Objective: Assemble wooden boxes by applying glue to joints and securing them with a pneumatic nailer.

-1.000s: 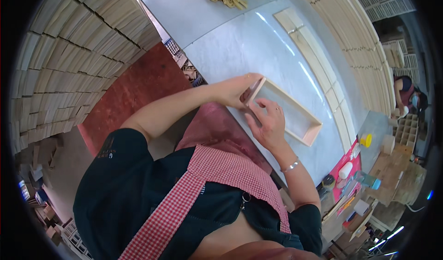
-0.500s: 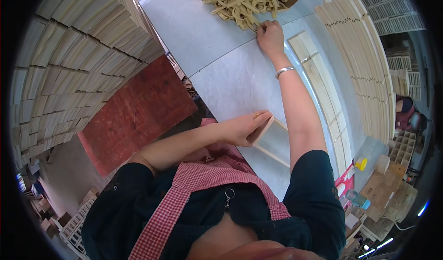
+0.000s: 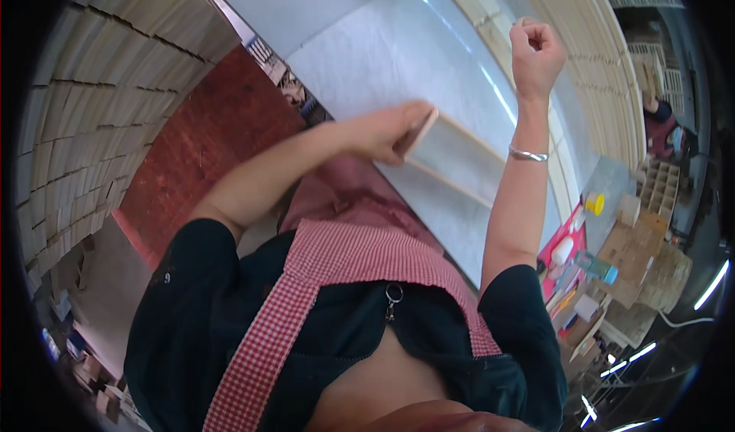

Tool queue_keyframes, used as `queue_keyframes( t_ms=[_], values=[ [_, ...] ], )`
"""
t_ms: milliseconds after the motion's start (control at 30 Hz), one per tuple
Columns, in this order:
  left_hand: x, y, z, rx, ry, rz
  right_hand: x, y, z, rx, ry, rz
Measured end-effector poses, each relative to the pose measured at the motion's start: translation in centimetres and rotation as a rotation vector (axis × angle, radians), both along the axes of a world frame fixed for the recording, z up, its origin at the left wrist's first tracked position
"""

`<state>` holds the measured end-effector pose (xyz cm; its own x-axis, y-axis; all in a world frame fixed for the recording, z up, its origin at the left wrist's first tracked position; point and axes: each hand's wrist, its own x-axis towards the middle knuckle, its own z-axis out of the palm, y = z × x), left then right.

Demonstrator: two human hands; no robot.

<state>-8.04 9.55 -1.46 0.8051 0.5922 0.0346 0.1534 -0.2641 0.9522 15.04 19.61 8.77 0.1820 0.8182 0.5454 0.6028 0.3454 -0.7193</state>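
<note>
A shallow rectangular wooden frame (image 3: 459,173) lies on the white table (image 3: 398,57) just in front of me. My left hand (image 3: 387,132) grips its left end, thumb over the short side. Above the table's far right, my right hand (image 3: 536,49) is raised with the fingers curled into a fist. A pale end of a thin wooden stick (image 3: 523,21) pokes out at the top of that fist. A metal bangle (image 3: 528,155) sits on my right wrist. I wear a dark top and a red checked apron.
Long wooden slats (image 3: 490,18) lie along the table's right side, with rows of stacked strips (image 3: 589,41) beyond. Stacked boards (image 3: 92,87) wall the left, above a red mat (image 3: 214,141). Bottles and boxes (image 3: 582,263) crowd the lower right. Another person (image 3: 660,122) is at far right.
My right hand has drawn back from the pile of sticks at the table's far end and is now closed in a fist. The left hand stays on the frame's end.
</note>
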Motion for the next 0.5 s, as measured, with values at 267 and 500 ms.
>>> queue_keyframes(
  t_ms=[267, 500],
  values=[
    [4.9, -3.4, 1.2, -0.05, 0.149, 0.055, 6.3, -10.6, -2.7, -0.536, -0.138, 0.2],
    [5.1, -4.0, -0.4, -0.027, 0.135, 0.127, 3.2, -13.4, -4.2, -0.645, -0.195, 0.376]
  ],
)
